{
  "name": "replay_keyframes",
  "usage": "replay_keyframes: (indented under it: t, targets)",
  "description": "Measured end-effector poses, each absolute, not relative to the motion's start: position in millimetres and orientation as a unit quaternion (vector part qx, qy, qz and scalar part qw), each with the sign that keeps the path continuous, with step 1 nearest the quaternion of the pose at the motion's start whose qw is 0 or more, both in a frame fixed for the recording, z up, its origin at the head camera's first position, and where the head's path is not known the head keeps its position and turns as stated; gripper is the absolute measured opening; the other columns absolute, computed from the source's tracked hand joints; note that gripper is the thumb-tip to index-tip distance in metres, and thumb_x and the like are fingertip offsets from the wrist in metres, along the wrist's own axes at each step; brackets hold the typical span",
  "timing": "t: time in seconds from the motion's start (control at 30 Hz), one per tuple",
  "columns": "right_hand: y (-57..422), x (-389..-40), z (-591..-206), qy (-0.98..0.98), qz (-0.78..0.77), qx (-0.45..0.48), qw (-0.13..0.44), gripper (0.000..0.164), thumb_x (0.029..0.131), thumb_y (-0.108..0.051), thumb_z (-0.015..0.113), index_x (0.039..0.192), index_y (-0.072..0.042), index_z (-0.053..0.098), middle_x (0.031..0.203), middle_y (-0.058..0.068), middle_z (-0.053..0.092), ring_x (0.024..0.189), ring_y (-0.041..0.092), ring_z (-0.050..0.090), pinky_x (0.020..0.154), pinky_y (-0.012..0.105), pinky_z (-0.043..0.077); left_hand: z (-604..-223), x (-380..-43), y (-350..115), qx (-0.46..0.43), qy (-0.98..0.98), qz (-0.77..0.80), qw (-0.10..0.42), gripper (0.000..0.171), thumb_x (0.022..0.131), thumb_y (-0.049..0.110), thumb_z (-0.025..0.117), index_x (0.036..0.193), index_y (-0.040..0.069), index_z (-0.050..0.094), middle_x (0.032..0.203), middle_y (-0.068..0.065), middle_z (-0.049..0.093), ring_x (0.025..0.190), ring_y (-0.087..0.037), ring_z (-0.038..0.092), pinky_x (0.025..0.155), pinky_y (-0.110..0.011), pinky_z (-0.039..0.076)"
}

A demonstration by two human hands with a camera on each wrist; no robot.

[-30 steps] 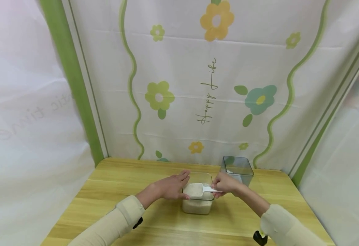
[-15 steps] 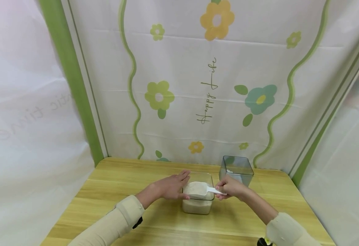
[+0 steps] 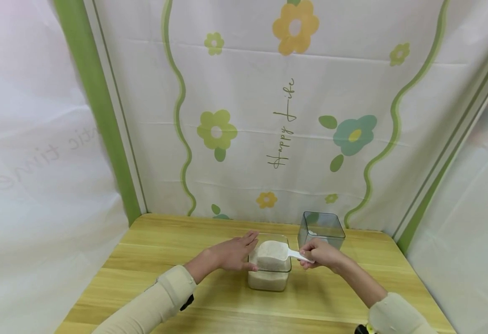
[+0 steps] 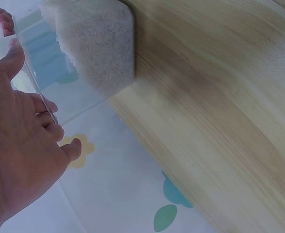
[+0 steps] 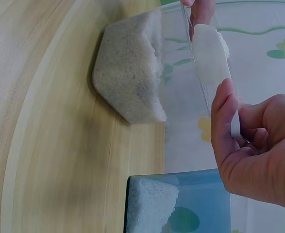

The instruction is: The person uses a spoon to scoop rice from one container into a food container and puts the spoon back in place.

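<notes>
Right hand (image 3: pixel 321 254) pinches the white scoop (image 5: pixel 214 60), which points left over the clear container (image 3: pixel 267 281). Left hand (image 3: pixel 233 254), fingers extended, touches that container's left side. Tinted container (image 3: pixel 333 242) stands just beyond the right hand.

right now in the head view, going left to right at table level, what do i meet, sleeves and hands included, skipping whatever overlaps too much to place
left sleeve → left hand → clear tub → right hand → right sleeve

Wht scoop (image 5: pixel 215 60), yel-brn tbl (image 3: pixel 210 301), flwr-print cloth (image 3: pixel 244 93)
</notes>
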State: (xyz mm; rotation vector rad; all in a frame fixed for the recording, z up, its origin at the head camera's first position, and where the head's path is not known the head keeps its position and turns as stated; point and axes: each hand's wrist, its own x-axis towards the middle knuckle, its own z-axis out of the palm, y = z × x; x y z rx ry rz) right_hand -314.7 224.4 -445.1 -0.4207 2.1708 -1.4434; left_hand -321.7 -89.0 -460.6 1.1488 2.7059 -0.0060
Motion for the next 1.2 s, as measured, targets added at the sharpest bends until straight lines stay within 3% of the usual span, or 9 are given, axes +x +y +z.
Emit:
replay_keyframes:
  t: [0.53, 0.9, 1.2]
  targets:
    - [237.6, -315.0, -432.5, 0.801, -0.530, -0.153, 0.234, 0.028, 0.102, -0.002, 0.048, 0.104, 0.021, 0.064, 0.077, 0.004, 0.067, 0.066, 0.007, 0.064, 0.063, 0.019, 0.057, -460.2, -321.3, -89.8, 0.391, 0.915, 0.001, 0.097, 0.090, 0.098, 0.067, 0.036, 0.160, 0.004, 0.016, 0.169, -0.012, 0.001, 0.157, -0.027, 0.007, 0.123, -0.044, 0.028]
    - [255.2, -316.9, -425.9, 0.801, -0.536, -0.141, 0.225, 0.031, 0.103, -0.001, 0.046, 0.114, 0.025, 0.058, 0.080, 0.004, 0.067, 0.069, 0.006, 0.064, 0.064, 0.019, 0.057, -459.9, -321.0, -90.4, 0.392, 0.915, -0.002, 0.097, 0.090, 0.098, 0.067, 0.034, 0.160, 0.004, 0.015, 0.169, -0.012, 0.001, 0.157, -0.027, 0.007, 0.123, -0.044, 0.028]
    - [275.8, -318.3, -421.9, 0.802, -0.538, -0.138, 0.219, 0.029, 0.104, -0.003, 0.045, 0.111, 0.020, 0.060, 0.083, 0.003, 0.065, 0.072, 0.007, 0.065, 0.067, 0.020, 0.057, -460.7, -320.6, -90.3, 0.391, 0.915, -0.001, 0.095, 0.090, 0.098, 0.067, 0.035, 0.160, 0.005, 0.015, 0.169, -0.011, 0.001, 0.157, -0.026, 0.006, 0.123, -0.043, 0.027]
